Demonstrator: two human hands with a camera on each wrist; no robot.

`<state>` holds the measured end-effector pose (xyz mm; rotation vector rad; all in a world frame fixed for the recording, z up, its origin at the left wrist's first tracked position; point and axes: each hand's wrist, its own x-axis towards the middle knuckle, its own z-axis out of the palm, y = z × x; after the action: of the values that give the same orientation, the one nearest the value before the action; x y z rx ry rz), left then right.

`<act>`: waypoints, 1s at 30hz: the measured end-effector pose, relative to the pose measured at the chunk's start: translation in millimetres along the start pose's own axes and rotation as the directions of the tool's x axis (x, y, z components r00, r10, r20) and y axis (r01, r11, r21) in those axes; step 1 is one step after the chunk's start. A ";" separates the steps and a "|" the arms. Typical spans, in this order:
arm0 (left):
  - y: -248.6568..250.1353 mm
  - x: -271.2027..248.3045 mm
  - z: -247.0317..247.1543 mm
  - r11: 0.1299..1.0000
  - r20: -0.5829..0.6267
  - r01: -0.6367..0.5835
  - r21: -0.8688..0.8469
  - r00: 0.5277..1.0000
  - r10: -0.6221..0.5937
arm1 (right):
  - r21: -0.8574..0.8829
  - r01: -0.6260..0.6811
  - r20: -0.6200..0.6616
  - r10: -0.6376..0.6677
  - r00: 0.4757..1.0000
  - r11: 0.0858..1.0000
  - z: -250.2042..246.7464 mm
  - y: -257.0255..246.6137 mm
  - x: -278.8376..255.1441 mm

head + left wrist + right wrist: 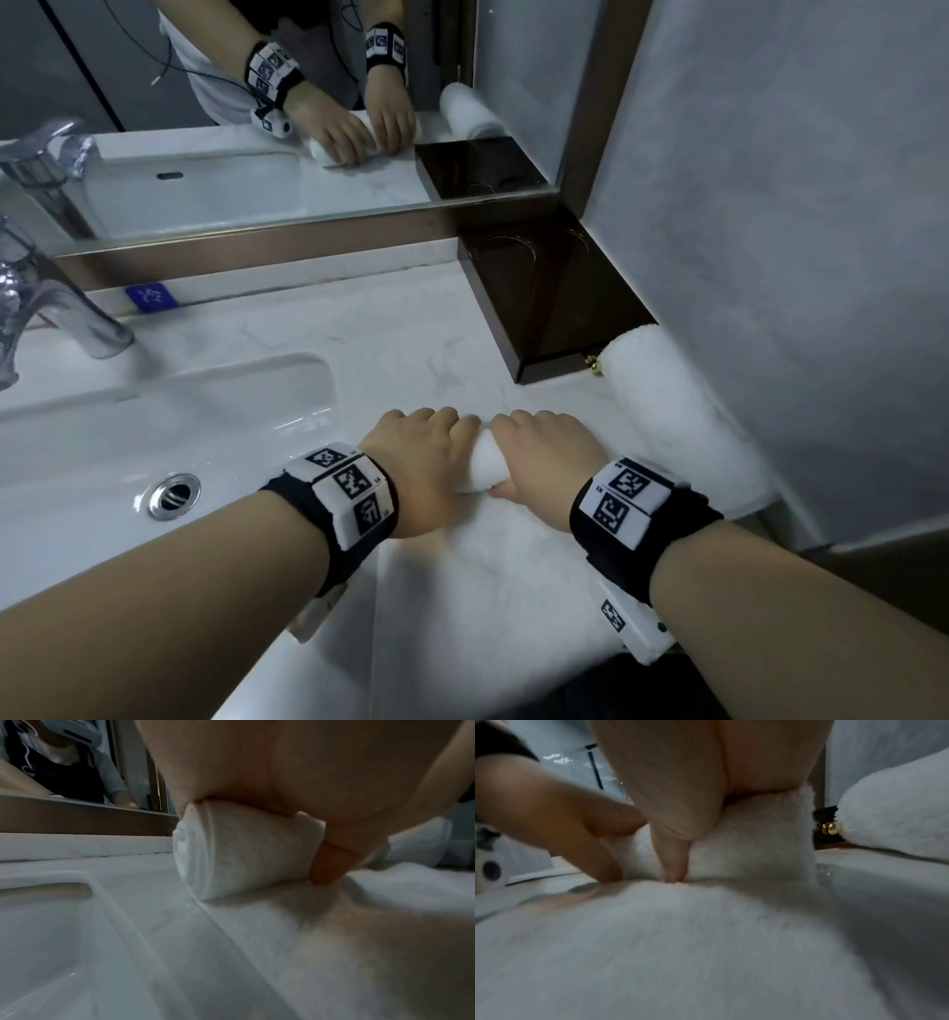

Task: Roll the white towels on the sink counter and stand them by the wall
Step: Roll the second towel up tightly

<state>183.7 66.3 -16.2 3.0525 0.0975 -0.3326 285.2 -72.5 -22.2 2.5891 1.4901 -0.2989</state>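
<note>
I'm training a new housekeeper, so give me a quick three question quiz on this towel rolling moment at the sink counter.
1. True or false: the finished rolled towel lies along the side wall, next to the dark wooden box.
2. Which hands grip the towel being rolled? A) left hand only B) right hand only C) both
3. Fill in: the unrolled part of that towel lies flat on the counter, toward the ____.

Key:
1. True.
2. C: the left hand and the right hand both curl over the roll.
3. Person.
</note>
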 end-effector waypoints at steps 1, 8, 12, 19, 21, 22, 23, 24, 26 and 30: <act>0.4 -0.9 -2.7 1.000 0.030 0.007 -0.029 1.000 -0.006 | -0.002 -0.002 -0.032 0.002 0.999 1.000 1.9 -1.9 -3.4; -5.4 12.0 -21.8 0.991 0.318 0.082 -0.105 0.947 -0.045 | -0.045 -0.027 -0.144 0.020 0.989 0.999 14.7 -10.2 -27.7; -1.3 7.9 -13.2 0.992 0.301 0.102 -0.079 0.951 -0.074 | 0.004 0.001 -0.113 -0.001 0.994 1.000 17.8 -10.3 -40.1; 4.0 -6.6 1.6 0.998 0.127 0.055 0.030 0.990 -0.059 | 0.287 -0.003 -0.062 0.022 0.998 0.958 8.5 -1.4 -47.3; 4.6 -11.4 6.4 0.996 0.085 0.021 0.092 0.996 -0.028 | 0.301 -0.018 0.016 0.014 1.000 0.953 1.2 2.6 -43.1; 4.0 -14.6 8.9 0.993 0.067 0.002 0.118 0.998 -0.010 | 0.283 -0.021 0.068 0.002 0.998 0.959 -3.0 3.5 -40.2; 3.3 -18.0 11.6 0.990 0.048 -0.016 0.143 0.999 0.010 | 0.263 -0.022 0.123 -0.011 0.992 0.965 -7.5 3.8 -37.3; 2.8 -21.1 14.4 0.986 0.025 -0.029 0.163 0.999 0.025 | 0.246 -0.022 0.174 -0.022 0.985 0.969 -12.0 4.1 -33.9; 4.0 -26.9 19.5 0.984 -0.019 -0.034 0.175 0.999 0.038 | 0.219 -0.016 0.259 -0.042 0.965 0.976 -19.9 3.8 -28.4; 9.0 -35.7 21.8 0.986 -0.050 -0.042 0.161 0.997 0.051 | 0.224 -0.072 0.353 -0.012 0.936 0.972 -29.8 2.4 -22.7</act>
<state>144.9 53.7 -29.0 3.2171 0.0020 -0.2672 279.2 -86.2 12.2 2.5417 1.3539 -0.9334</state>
